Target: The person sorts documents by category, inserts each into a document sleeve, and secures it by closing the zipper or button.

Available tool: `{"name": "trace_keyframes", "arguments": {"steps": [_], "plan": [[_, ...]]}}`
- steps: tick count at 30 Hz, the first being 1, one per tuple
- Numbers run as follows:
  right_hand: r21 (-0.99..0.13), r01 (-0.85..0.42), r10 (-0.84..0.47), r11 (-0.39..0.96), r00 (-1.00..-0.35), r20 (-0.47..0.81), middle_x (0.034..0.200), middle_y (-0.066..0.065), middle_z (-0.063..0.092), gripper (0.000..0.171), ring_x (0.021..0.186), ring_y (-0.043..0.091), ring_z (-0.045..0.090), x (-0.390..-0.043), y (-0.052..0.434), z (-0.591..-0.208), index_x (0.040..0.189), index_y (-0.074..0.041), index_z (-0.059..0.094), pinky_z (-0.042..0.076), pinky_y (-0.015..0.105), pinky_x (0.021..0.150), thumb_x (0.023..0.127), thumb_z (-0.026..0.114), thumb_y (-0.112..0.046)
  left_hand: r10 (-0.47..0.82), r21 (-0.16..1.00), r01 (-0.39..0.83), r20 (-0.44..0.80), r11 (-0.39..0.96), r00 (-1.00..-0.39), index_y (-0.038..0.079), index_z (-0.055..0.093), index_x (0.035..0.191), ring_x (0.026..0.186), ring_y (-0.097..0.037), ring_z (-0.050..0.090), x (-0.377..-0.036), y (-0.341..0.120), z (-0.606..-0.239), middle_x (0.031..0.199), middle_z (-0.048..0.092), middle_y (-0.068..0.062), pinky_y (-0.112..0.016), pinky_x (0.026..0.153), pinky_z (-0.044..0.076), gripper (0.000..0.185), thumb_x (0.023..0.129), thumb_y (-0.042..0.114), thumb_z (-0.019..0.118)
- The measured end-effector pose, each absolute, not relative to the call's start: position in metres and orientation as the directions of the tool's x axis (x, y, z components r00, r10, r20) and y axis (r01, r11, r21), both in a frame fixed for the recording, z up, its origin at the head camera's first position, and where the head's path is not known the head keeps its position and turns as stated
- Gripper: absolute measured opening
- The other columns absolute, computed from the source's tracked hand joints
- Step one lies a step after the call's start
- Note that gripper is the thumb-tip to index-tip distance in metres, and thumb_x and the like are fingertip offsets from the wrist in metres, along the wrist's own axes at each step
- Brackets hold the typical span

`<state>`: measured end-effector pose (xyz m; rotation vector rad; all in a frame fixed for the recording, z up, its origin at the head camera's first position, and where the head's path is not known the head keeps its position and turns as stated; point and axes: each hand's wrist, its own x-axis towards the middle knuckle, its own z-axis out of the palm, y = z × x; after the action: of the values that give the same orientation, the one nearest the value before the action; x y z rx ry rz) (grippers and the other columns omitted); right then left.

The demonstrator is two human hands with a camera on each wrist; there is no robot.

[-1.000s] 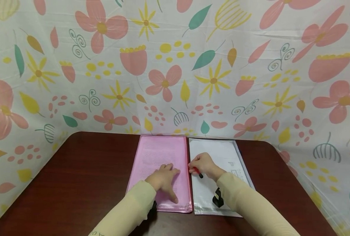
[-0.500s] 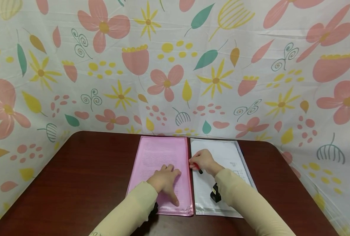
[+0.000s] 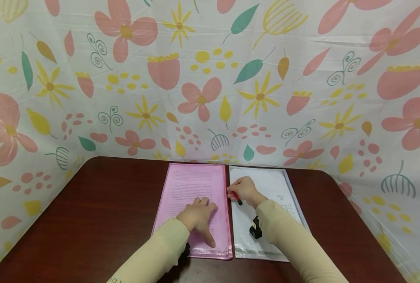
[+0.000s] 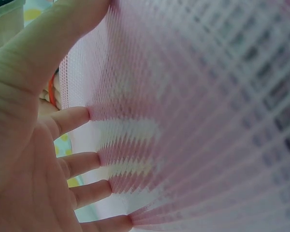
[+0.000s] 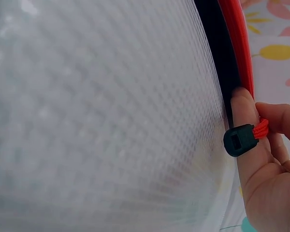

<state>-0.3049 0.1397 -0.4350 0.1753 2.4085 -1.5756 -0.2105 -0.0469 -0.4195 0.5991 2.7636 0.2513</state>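
While the left hand [image 3: 198,215] lies palm-down on the pink mesh pouch [image 3: 195,192], its fingers are spread and nearly straight, pressing flat on the lower half of the pouch and holding nothing; the left wrist view shows the same fingers [image 4: 72,118] fanned against the pink mesh with printed text blurred underneath. Left forearm in a cream sleeve [image 3: 149,255] comes up from the bottom edge, angled right. Right hand [image 3: 243,189] sits at the pouch's right edge, about midway along it, fingers curled in, pinching the red zipper pull [image 3: 236,197] with its black tip; wrist bent slightly left, right forearm coming in diagonally from lower right. Right wrist view shows the thumb and a finger closed on the red cord with the black tab [image 5: 239,140] next to the red zipper strip [image 5: 239,43]. Pink pouch lies flat on the dark wood table [image 3: 89,212], centre, long side running away from the person. Touching or just beside its right edge lies a clear-white pouch [image 3: 266,184] with papers inside, under the right arm. Flowered cloth [image 3: 210,78] backs the table.
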Motion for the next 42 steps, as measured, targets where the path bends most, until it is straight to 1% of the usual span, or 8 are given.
{"name": "trace_keyframes", "arguments": {"steps": [7, 12, 19, 25, 36, 42], "plan": [[-0.886, 0.242, -0.028, 0.396, -0.961, -0.275, 0.068, 0.010, 0.067, 0.015, 0.055, 0.012, 0.064, -0.314, 0.138, -0.435, 0.092, 0.009, 0.065, 0.056, 0.027, 0.058, 0.086, 0.065, -0.004, 0.422, 0.222, 0.372, -0.258, 0.901, -0.869, 0.024, 0.046, 0.135, 0.121, -0.026, 0.041, -0.212, -0.047, -0.421, 0.137, 0.043, -0.007, -0.048, 0.094, 0.043, 0.110, 0.039, 0.059, 0.088], [-0.893, 0.240, -0.025, 0.381, -0.963, -0.269, 0.066, 0.009, 0.066, 0.015, 0.054, 0.011, 0.062, -0.322, 0.138, -0.435, 0.091, 0.010, 0.065, 0.056, 0.025, 0.057, 0.085, 0.065, -0.003, 0.422, 0.215, 0.376, -0.248, 0.901, -0.872, 0.024, 0.047, 0.134, 0.119, -0.025, 0.042, -0.211, -0.047, -0.420, 0.136, 0.044, -0.006, -0.047, 0.092, 0.044, 0.110, 0.038, 0.059, 0.088], [-0.905, 0.225, -0.038, 0.360, -0.966, -0.256, 0.065, 0.009, 0.066, 0.017, 0.053, 0.011, 0.062, -0.332, 0.138, -0.434, 0.094, 0.013, 0.063, 0.056, 0.026, 0.057, 0.085, 0.064, -0.001, 0.423, 0.201, 0.381, -0.249, 0.902, -0.871, 0.024, 0.047, 0.134, 0.119, -0.025, 0.041, -0.211, -0.048, -0.420, 0.136, 0.043, -0.006, -0.047, 0.091, 0.044, 0.110, 0.039, 0.060, 0.087], [-0.910, 0.224, -0.026, 0.348, -0.968, -0.248, 0.067, 0.010, 0.067, 0.018, 0.055, 0.011, 0.063, -0.337, 0.137, -0.437, 0.096, 0.013, 0.063, 0.057, 0.027, 0.058, 0.085, 0.064, -0.002, 0.419, 0.205, 0.375, -0.245, 0.904, -0.875, 0.024, 0.048, 0.133, 0.121, -0.025, 0.041, -0.211, -0.048, -0.420, 0.136, 0.044, -0.007, -0.048, 0.092, 0.043, 0.110, 0.038, 0.060, 0.088], [-0.933, 0.212, 0.028, 0.292, -0.977, -0.213, 0.068, 0.010, 0.067, 0.020, 0.056, 0.012, 0.064, -0.359, 0.134, -0.441, 0.099, 0.014, 0.063, 0.057, 0.028, 0.059, 0.084, 0.064, 0.000, 0.411, 0.194, 0.371, -0.246, 0.908, -0.877, 0.024, 0.048, 0.133, 0.122, -0.027, 0.041, -0.212, -0.048, -0.419, 0.137, 0.043, -0.007, -0.049, 0.093, 0.043, 0.111, 0.036, 0.060, 0.088], [-0.941, 0.220, 0.076, 0.258, -0.975, -0.208, 0.066, 0.008, 0.066, 0.020, 0.055, 0.011, 0.063, -0.371, 0.130, -0.442, 0.099, 0.013, 0.062, 0.057, 0.027, 0.059, 0.084, 0.064, 0.000, 0.411, 0.202, 0.368, -0.250, 0.908, -0.877, 0.025, 0.047, 0.133, 0.122, -0.027, 0.041, -0.212, -0.048, -0.419, 0.139, 0.042, -0.008, -0.049, 0.094, 0.042, 0.111, 0.036, 0.059, 0.088]]}}
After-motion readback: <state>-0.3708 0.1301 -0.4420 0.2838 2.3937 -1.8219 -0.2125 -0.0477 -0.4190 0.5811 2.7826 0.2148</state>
